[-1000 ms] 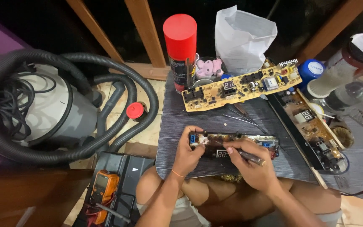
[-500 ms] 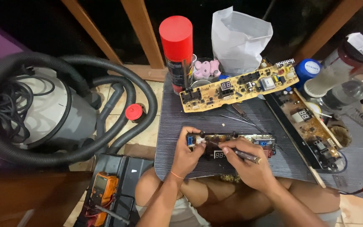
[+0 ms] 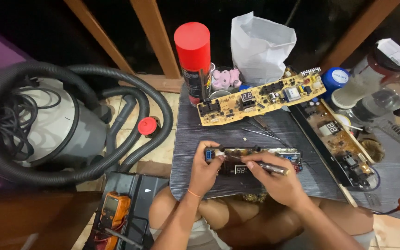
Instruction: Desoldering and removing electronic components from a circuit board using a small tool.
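So there are three circuit boards on the dark table (image 3: 195,180) here. The left hand (image 3: 204,171) is closed around the left end of the near circuit board (image 3: 274,155), pinning it flat at the front edge. The right hand (image 3: 274,183) grips one metal tool (image 3: 265,165), tip on that board. A yellow board (image 3: 260,98) leans behind, a third board (image 3: 343,143) lies right. One red spray can (image 3: 193,60), one white bag (image 3: 261,46), one orange multimeter (image 3: 113,210) on the floor.

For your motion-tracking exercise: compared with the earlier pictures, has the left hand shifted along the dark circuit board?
No. The left hand grips the same left end of the dark circuit board, as before, judged against the grey table edge.
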